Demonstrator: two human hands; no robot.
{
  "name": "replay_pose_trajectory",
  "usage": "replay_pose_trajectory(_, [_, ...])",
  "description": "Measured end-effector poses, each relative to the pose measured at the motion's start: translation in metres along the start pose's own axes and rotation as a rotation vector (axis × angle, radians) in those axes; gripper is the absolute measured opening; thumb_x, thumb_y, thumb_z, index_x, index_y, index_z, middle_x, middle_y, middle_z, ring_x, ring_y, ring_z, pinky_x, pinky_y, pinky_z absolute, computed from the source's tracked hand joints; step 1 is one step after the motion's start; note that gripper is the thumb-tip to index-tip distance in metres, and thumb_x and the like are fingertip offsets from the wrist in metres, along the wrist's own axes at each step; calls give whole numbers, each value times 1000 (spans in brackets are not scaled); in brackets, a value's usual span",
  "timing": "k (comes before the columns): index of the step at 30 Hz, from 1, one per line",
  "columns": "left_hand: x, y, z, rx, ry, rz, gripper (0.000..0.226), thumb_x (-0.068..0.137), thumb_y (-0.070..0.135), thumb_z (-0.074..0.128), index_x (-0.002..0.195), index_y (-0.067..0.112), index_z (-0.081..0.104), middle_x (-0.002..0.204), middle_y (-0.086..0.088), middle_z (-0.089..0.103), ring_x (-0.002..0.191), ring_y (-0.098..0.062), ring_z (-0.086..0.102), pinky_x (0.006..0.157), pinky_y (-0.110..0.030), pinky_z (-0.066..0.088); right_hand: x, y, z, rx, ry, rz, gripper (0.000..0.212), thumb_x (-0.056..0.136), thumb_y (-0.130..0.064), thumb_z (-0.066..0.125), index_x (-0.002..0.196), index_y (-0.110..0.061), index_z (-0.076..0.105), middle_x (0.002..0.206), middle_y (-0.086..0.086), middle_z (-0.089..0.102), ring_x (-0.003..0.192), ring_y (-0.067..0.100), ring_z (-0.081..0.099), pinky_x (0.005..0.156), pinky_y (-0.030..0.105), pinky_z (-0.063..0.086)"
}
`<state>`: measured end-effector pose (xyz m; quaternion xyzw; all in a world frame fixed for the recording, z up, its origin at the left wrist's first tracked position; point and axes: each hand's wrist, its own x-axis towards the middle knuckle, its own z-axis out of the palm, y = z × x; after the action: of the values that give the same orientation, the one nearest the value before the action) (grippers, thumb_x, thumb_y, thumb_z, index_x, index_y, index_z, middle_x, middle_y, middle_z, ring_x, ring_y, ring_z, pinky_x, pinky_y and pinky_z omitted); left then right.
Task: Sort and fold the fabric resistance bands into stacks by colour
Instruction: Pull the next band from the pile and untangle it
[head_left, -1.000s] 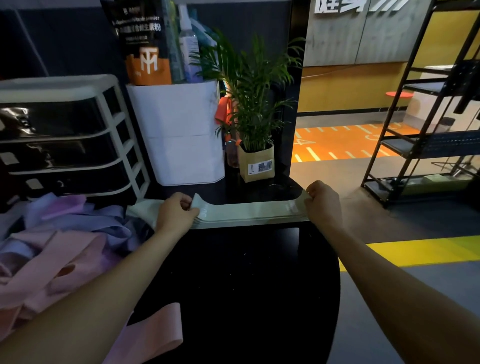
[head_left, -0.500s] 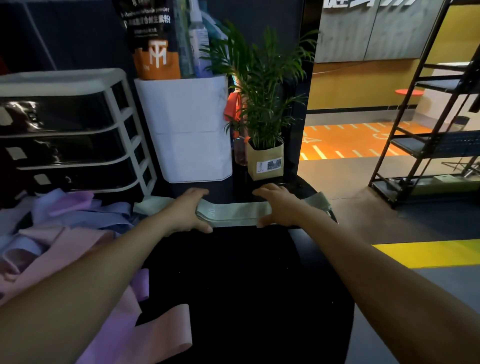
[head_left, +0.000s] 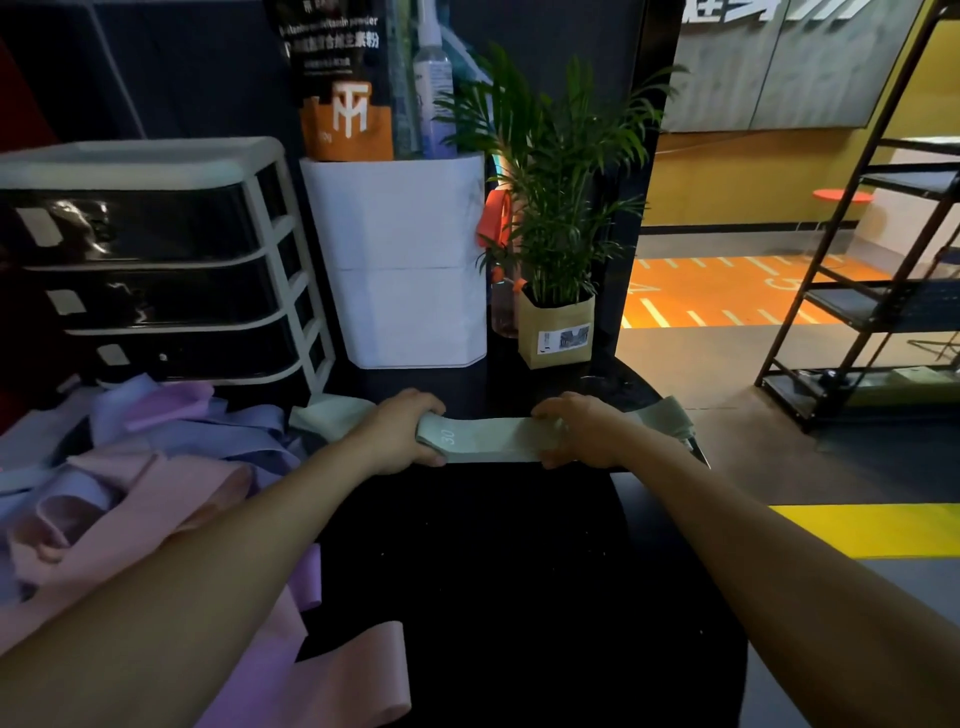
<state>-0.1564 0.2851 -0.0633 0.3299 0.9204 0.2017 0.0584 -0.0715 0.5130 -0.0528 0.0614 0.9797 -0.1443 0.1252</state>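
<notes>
The green band lies across the far part of the black tabletop, at about 12 o'clock from the person, and it is now much shorter than a second ago — then it was pulled out long between two hands set well apart. The right hand has come in along it and now grips its right end, fingers curled over the top; the left hand still clasps the left end beside the printed "30". More green cloth trails past each hand, though whether that is the same band or others beneath is hard to tell. So a fold looks under way. At 9 o'clock the pink and purple bands lie in an unsorted heap.
</notes>
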Motion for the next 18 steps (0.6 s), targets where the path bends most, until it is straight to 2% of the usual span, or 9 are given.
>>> replay_pose_trajectory(3, [-7,-1,-7,-58,23,32,78,70,20,81,137,16,42,138,-1,40,123,-16,43,97,-18,31,-4,-7,-2,-11,-4,-11,80,77,-36,74,144,-29,31,143,4,33,131,30,35,107,46,37])
replay_pose_trajectory(5, [-13,-5,-16,-45,68,52,72,74,20,78,136,16,43,138,-2,40,125,-16,42,97,-17,31,-5,-16,-3,13,60,-52,76,78,-36,72,143,-28,34,143,5,33,132,30,32,108,47,34])
replay_pose_trajectory(9, [-24,-28,-35,63,212,-7,61,76,21,76,130,14,50,131,-8,46,124,-25,44,102,-28,36,4,-47,2,92,218,-151,60,83,-33,68,137,-22,44,138,7,37,129,29,35,107,45,34])
replay_pose_trajectory(11, [-31,-40,-38,96,168,-80,67,74,28,77,132,15,47,135,-7,42,127,-26,41,104,-31,35,10,-67,9,186,283,-198,55,83,-32,69,133,-20,48,134,8,41,125,28,40,105,42,36])
replay_pose_trajectory(14, [-43,-49,-33,222,18,-131,80,68,41,77,136,24,39,138,-2,36,126,-26,39,103,-36,36,19,-93,25,260,380,-231,48,84,-28,68,128,-16,54,128,10,46,119,29,45,100,41,41])
replay_pose_trajectory(18, [-47,-52,-29,302,76,-177,65,73,42,70,130,28,42,131,-2,45,118,-26,46,93,-35,42,21,-108,41,302,460,-212,38,87,-25,64,122,-15,57,124,9,48,115,30,45,97,41,42])
